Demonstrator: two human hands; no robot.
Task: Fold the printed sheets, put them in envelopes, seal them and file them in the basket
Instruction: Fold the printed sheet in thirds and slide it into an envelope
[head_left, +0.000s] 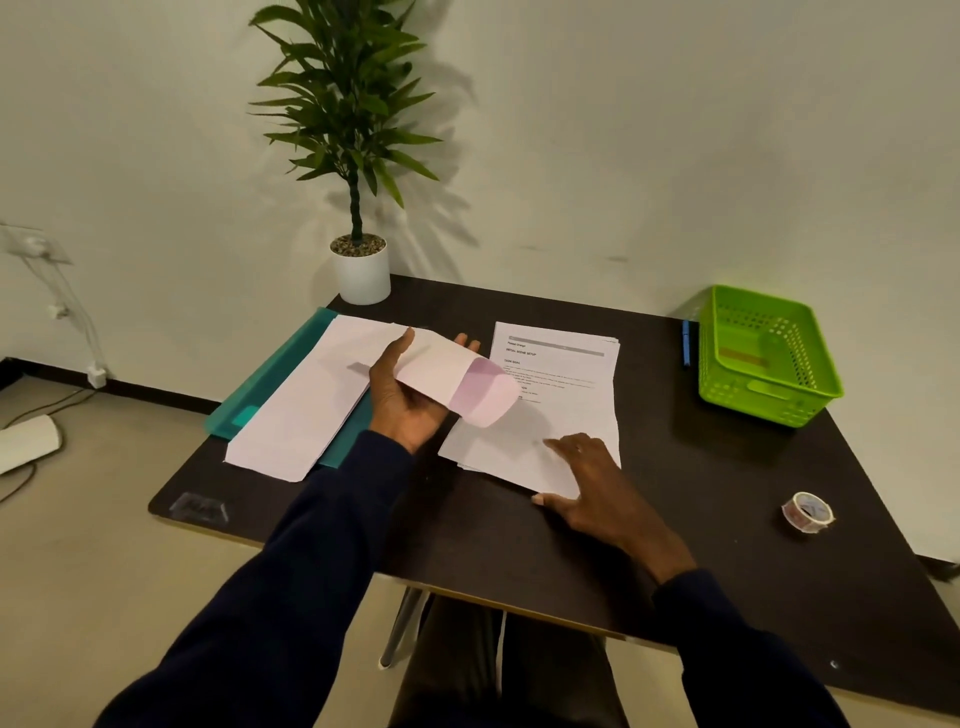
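A person's left hand (410, 402) grips a long white paper envelope (441, 364) above the dark tabletop (519, 545), open flap pointing right toward the white printed sheets (561, 374), where the right hand (597, 483) rests, fingers spread.

On the left grip (410, 400), the fingers (470, 343) are mostly tucked away under the envelope (441, 369), so only the tips can be seen. The body text on the printed sheets (561, 364) is way too small to be read. The teal folder (275, 379) is largely covered by a stack of white paper (311, 395). Something orange-ish in the basket (769, 410) can't really be made out. The surface (675, 493) is cut off at the lower right of the frame, and the plant (348, 104) at the top.
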